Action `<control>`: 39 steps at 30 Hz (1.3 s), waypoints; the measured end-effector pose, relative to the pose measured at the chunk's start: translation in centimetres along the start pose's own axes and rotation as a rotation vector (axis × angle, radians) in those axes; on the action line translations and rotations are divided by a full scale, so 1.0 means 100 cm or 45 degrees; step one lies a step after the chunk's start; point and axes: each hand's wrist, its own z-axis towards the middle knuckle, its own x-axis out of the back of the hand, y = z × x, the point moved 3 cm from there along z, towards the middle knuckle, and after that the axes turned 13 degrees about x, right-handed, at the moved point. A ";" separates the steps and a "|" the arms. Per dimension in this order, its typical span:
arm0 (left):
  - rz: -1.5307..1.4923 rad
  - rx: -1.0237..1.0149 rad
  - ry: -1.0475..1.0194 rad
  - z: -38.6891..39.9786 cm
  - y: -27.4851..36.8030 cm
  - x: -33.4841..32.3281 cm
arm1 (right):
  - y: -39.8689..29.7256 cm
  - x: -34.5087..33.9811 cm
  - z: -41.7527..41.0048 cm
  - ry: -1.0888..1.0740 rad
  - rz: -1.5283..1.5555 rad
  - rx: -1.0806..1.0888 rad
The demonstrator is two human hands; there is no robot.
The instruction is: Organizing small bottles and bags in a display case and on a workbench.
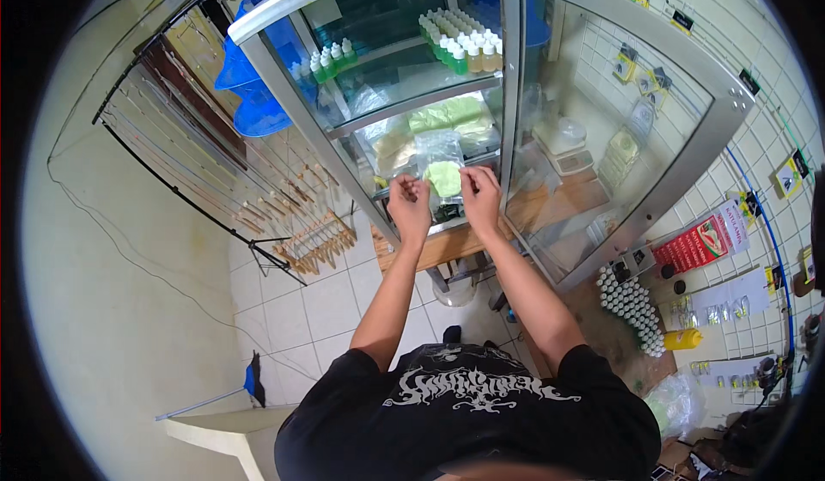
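Observation:
A clear plastic bag with a flattened pale green mass inside is between my two hands, at the opening of a glass display cabinet. My left hand pinches the bag's left edge, its fingers curled. On the opposite edge, the fingertips of my right hand grip the plastic. Just behind the bag, inside the cabinet, lie pale green packages in clear wrapping. To their left is a beige bagged item, partly covered by plastic.
The cabinet's glass door swings out at right, with a scale seen through it. Small dropper bottles stand on the upper glass shelf. White-capped bottles crowd the lower right surface. A rod rack stands left, near blue nets.

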 end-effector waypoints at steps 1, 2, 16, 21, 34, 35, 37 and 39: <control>0.010 -0.014 -0.016 0.009 0.004 -0.003 | 0.004 -0.004 0.008 -0.007 -0.009 0.011; 0.074 0.026 -0.027 0.014 0.007 -0.006 | 0.006 -0.008 0.017 -0.027 -0.022 0.056; 0.415 -0.302 0.505 0.097 0.024 0.003 | 0.034 -0.146 0.074 -0.347 -0.360 0.241; 0.848 -0.220 0.289 0.095 0.012 0.001 | 0.049 -0.167 0.056 -0.844 -0.676 0.459; 0.626 -0.303 0.319 0.100 0.014 0.012 | 0.028 -0.156 0.062 -0.777 -0.641 0.595; 0.621 -0.308 0.317 0.102 0.011 0.012 | 0.024 -0.155 0.062 -0.788 -0.650 0.579; 0.656 -0.329 0.355 0.102 0.011 0.013 | 0.019 -0.151 0.062 -0.799 -0.665 0.557; 0.660 -0.291 0.349 0.102 0.013 0.011 | 0.016 -0.147 0.063 -0.781 -0.704 0.568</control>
